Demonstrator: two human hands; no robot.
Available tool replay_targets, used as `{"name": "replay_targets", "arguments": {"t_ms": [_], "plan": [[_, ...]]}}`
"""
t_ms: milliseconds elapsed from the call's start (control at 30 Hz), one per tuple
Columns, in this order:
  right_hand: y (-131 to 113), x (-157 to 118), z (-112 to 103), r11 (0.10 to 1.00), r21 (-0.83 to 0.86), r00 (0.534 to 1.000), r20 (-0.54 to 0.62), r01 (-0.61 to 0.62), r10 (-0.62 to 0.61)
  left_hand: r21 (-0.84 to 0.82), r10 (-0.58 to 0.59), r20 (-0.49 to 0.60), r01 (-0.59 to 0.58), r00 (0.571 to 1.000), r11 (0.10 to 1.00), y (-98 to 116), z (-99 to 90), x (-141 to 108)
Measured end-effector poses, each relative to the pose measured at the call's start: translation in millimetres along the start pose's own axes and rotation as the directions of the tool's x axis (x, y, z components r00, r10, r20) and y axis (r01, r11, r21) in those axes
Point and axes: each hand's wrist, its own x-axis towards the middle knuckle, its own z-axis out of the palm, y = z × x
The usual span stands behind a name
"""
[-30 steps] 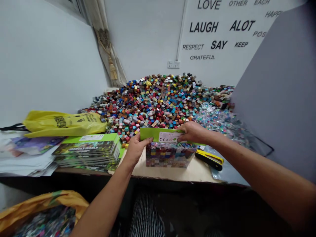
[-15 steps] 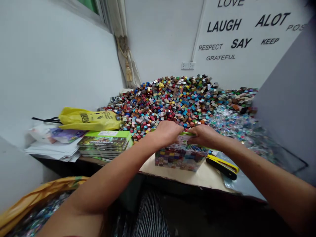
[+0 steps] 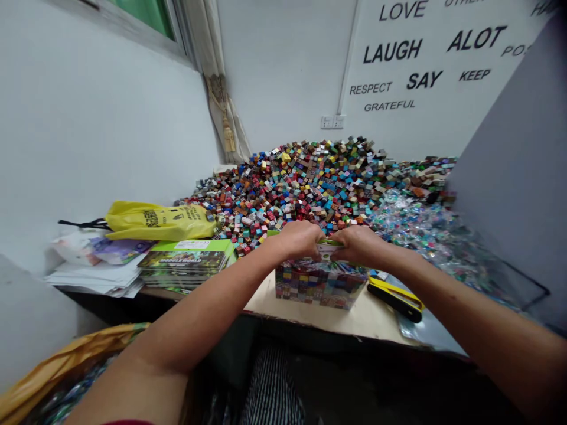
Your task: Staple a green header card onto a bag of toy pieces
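A clear block-filled package [image 3: 316,286] stands upright on the light tabletop [image 3: 367,319], with a green-edged card [image 3: 326,250] along its top. My left hand [image 3: 302,239] closes on the left part of the card. Close beside it, my right hand [image 3: 359,243] closes on the card's right part. The fingertips of both hands are largely hidden behind the card and the hands themselves. A yellow and black stapler [image 3: 396,298] lies just right of the package.
A large heap of small coloured blocks [image 3: 310,183] rises behind. Clear filled packets [image 3: 420,236] lie at the right. At the left are stacked green cards [image 3: 186,262], a yellow bag [image 3: 159,221] and white papers [image 3: 95,277]. An orange-rimmed sack [image 3: 80,354] stands lower left.
The view has shifted slightly. Both hands stay on the card at the top of the package, with little change in their grip.
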Motion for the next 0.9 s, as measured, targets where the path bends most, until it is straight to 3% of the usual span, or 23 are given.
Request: {"name": "replay_targets", "arguments": {"t_ms": [267, 467, 733, 900], "plan": [[1.8, -3.5, 7.8, 0.997, -0.051, 0.995, -0.087, 0.051, -0.056, 0.079, 0.019, -0.125, -0.009, 0.992, 0.997, 1.6, 10.4, -4.1], [-0.5, -5.7, 10.7, 0.995, -0.074, 0.988, -0.132, 0.069, -0.078, 0.143, 0.023, -0.142, -0.003, 0.99, 0.99, 4.3, 12.3, -9.0], [-3.6, -9.0, 1.1, 0.997, -0.067, 0.996, -0.071, 0.041, -0.045, 0.199, 0.075, -0.139, -0.046, 0.987, 0.979, 4.3, 13.3, -12.3], [-9.4, -6.1, -7.3, 0.996, -0.093, 1.0, -0.031, -0.003, 0.0, 0.128, 0.065, -0.1, -0.052, 0.993, 0.99, 3.4, 7.9, -14.6]]}}
